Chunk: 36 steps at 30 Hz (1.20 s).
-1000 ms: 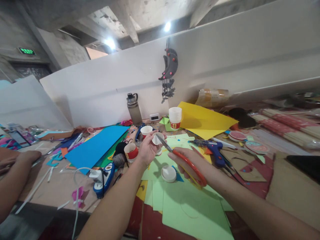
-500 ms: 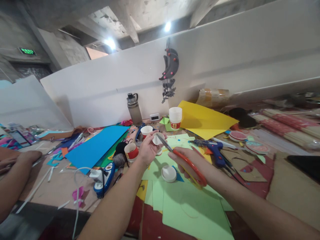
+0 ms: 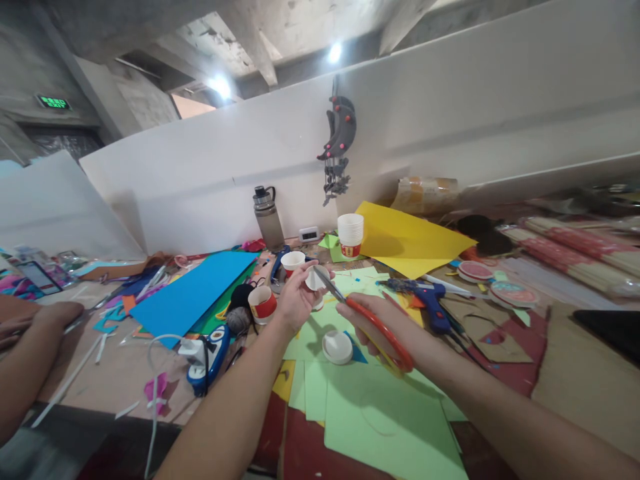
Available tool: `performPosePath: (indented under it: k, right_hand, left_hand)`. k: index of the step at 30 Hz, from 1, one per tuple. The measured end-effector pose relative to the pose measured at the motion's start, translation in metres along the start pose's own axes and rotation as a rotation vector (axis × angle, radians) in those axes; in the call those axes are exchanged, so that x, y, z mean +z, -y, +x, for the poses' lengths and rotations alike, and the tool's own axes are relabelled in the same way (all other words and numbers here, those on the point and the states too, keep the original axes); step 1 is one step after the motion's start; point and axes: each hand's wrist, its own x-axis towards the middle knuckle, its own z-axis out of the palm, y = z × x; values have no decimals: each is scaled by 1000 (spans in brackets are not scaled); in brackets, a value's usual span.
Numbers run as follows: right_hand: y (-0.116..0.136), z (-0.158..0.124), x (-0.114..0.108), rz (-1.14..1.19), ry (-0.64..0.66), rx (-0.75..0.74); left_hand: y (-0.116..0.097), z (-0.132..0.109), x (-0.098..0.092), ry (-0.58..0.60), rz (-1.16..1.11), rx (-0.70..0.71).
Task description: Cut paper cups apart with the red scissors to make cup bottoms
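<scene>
My left hand point(image 3: 296, 301) is closed on a small white paper cup piece point(image 3: 315, 279), its hollow side facing me. Wrapped round the red and yellow handles of a pair of scissors point(image 3: 383, 330), my right hand point(image 3: 373, 319) keeps the blades pointing up and left. The blade tips meet the white piece; whether they are spread there I cannot make out. Below the hands a round white cup bottom point(image 3: 337, 347) lies on light green paper point(image 3: 390, 420). Two red and white paper cups stand left of my left hand, the nearer cup point(image 3: 263, 305) tilted.
A stack of paper cups point(image 3: 351, 235) stands behind the hands, by yellow card point(image 3: 415, 237). A blue glue gun point(image 3: 434, 307) lies to the right. Blue card point(image 3: 197, 293), a power strip point(image 3: 210, 363) and a bottle point(image 3: 269, 219) are leftward. Another person's arm point(image 3: 30, 360) rests far left.
</scene>
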Motion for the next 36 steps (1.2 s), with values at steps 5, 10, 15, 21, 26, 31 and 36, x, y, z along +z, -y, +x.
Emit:
performPosePath:
  k: [5,10,15,21,26,31,36]
  right_hand:
    - [-2,3,-1,22,30,1]
    - [-3,4,-2,-1,23,20]
    - [1,0,-1,-27,5,-7]
    - [1,-1,0,-30,-8,-6]
    - [0,0,0,-28,-2,-2]
    - [0,1,-1,-3,15,17]
    - [1,-1,-1,-4,13,8]
  left_hand:
    - [0,0,0,6,0,-1]
    - [0,1,-1,8,12,-1]
    - [1,0,-1,9,12,1]
    - [0,0,-1,7,13,-2]
    - [0,1,-2,12,9,0]
    - [0,0,-2,8,10,-6]
    - [0,0,-2,4,2,-11]
